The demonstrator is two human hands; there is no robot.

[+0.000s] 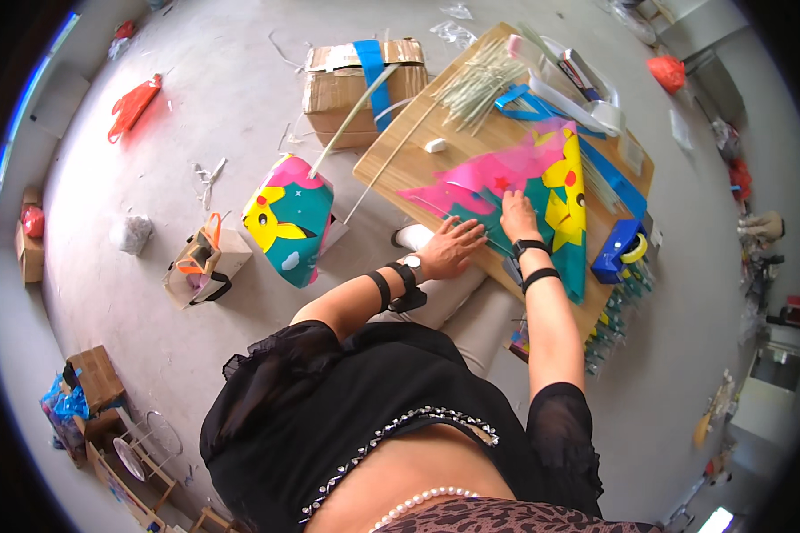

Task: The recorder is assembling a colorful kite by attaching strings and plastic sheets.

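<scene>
- Plainly, both hands press flat on a colourful kite sheet (516,178) that lies spread over a low wooden board table (400,155), at about 1 o'clock from the person's body.
- Left hand (452,249): fingers spread wide and open, palm down on the sheet's near edge; the pink and teal part of the kite runs out from under the fingertips toward 12 o'clock. It grips nothing.
- Right hand (517,216): fingers extended and close together, resting on the sheet just beside the yellow cartoon figure, which lies at 3 o'clock from them. It grips nothing either.
- A bundle of thin sticks (476,84) lies at the table's far side, at 12 o'clock from the hands.
- A blue tape dispenser (620,251) sits at 3 o'clock from the right hand, near the table's edge.
- A finished kite (291,218) stands on the floor at 9 o'clock from the left hand, below a cardboard box (360,89).
</scene>
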